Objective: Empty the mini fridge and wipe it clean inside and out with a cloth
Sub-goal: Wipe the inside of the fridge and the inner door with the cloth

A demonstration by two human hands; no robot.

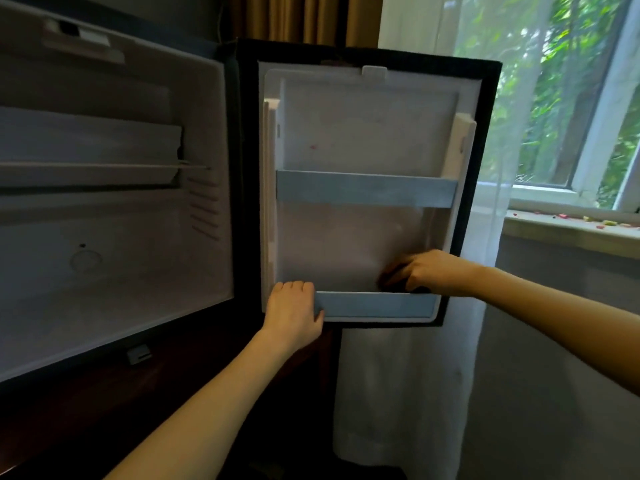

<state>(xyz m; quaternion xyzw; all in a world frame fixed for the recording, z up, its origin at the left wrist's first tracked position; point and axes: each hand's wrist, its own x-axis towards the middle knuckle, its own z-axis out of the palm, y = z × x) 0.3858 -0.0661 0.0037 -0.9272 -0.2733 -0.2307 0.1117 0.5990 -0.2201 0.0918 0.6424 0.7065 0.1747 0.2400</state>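
Note:
The mini fridge (pixel 114 244) stands open on the left, its white inside bare, with one shelf across the upper half. Its door (pixel 363 133) hangs open in the middle, white liner facing me, with an upper blue rail (pixel 367 190) and a lower blue rail (pixel 377 304). My left hand (pixel 294 310) grips the left end of the lower rail. My right hand (pixel 426 271) is down in the lower door pocket at its right side, closed on a dark cloth (pixel 393 280) pressed against the liner. A small red speck (pixel 313 147) shows on the upper liner.
A dark wooden cabinet (pixel 86 420) carries the fridge. A sheer white curtain (pixel 408 393) hangs right behind the door. At the right are a window (pixel 571 98) and its sill (pixel 571 223) with several small coloured bits.

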